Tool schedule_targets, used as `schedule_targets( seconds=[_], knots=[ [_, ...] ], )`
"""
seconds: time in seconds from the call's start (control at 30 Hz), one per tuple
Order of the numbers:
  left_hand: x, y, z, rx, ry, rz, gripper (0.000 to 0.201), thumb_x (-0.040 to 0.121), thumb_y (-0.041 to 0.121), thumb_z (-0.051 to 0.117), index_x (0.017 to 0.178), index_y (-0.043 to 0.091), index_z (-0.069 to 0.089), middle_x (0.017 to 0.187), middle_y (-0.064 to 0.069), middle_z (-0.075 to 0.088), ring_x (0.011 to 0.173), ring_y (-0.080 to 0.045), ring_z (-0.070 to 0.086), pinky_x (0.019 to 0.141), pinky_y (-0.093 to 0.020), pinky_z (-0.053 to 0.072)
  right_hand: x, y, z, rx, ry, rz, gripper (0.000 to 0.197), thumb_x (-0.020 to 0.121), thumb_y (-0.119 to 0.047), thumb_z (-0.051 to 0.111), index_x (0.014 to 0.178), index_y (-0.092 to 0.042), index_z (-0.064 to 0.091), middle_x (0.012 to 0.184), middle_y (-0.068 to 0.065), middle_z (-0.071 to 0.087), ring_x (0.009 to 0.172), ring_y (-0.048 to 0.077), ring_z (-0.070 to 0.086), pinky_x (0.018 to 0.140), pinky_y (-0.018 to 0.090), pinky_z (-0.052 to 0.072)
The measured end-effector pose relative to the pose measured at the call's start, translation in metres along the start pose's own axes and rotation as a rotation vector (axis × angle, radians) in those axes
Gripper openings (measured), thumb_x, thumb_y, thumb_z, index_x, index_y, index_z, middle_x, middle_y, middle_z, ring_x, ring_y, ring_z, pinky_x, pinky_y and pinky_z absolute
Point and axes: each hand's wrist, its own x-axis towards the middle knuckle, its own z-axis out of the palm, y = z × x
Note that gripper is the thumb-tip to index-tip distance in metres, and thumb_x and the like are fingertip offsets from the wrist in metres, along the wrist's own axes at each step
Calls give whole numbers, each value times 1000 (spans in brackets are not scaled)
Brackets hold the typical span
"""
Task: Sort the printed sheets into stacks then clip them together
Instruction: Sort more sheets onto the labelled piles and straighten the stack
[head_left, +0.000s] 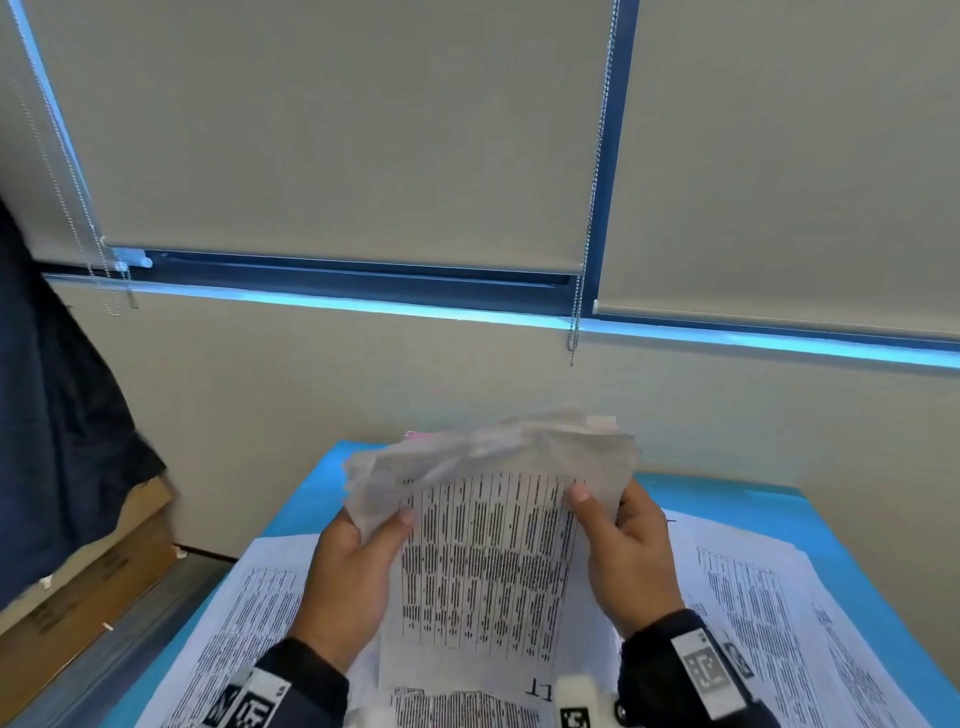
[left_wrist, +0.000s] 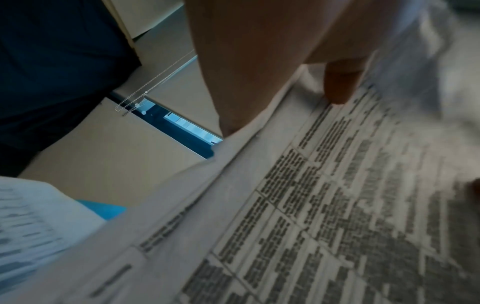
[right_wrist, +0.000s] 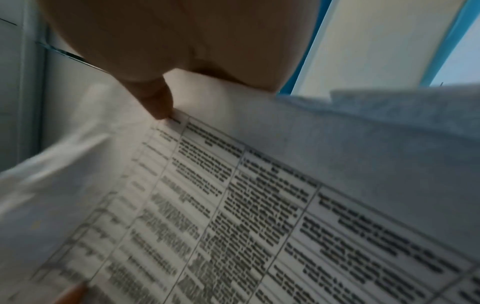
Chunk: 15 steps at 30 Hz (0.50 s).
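Blue table top (head_left: 727, 499) set against a beige wall (head_left: 363, 384), nearly covered in printed sheets. One spread of table-printed pages (head_left: 244, 618) lying flat at the left, another (head_left: 769, 608) at the right, more (head_left: 467, 706) at the near edge. Above the wall, a dark blue window frame (head_left: 363, 283) with a bright strip of light along its lower edge. Grey roller blinds (head_left: 337, 130) drawn down, bead chains (head_left: 587, 249) hanging beside them. Dark blue fabric (head_left: 52, 389) hanging at far left, brown cardboard boxes (head_left: 88, 582) beneath it on the floor.

Raised above the table centre, a bundle of printed sheets (head_left: 488, 561) held upright, top edge curling back and blurred. Left hand (head_left: 353, 582) clamped on the bundle's left edge, thumb (left_wrist: 337, 82) pressed on the printed face, other fingers hidden behind. Right hand (head_left: 628, 556) gripping the right edge likewise, thumb (right_wrist: 155, 100) on the front near the table's top corner, fingers out of sight behind the paper. Dark sleeves at both wrists, with white tags printed in black patterns (head_left: 701, 670).
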Motion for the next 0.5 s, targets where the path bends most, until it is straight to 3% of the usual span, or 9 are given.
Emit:
schedule_targets(
  seconds=[0.1,0.2,0.3,0.43,0.5],
  knots=[
    [3,15,5,-73,44,12,22,95,7,55,102,21,70,97,17,76,93,4,68,84,-19,46,3,-13,6,17,33,-97,21,96,-2,53,103,-15,68,93,0,75,90,12,69,77,23,53],
    [9,15,3,-130,115,-24,18,92,5,60,101,17,70,93,9,77,91,-4,70,81,-23,47,5,-18,3,53,22,-159,25,92,5,55,108,-12,65,96,4,72,90,17,66,80,29,54],
    [11,-7,-1,-151,118,-209,14,85,14,69,99,17,71,91,5,78,101,-18,68,88,-34,48,-5,-5,4,-108,1,-141,40,90,3,61,103,-34,61,94,-7,70,86,12,64,76,33,50],
    [7,-24,-1,0,83,-190,8,86,19,70,92,24,73,87,14,77,97,-17,68,85,-35,50,-14,1,8,-351,21,-182,71,86,-8,68,129,-52,31,109,-24,60,90,-2,63,74,21,51],
    [8,-16,-3,11,81,-110,19,78,21,77,97,21,73,92,6,78,97,-22,70,88,-40,53,-7,-12,6,-472,68,-355,88,83,-10,68,143,-49,16,128,-18,47,104,-4,57,83,12,47]
  ],
)
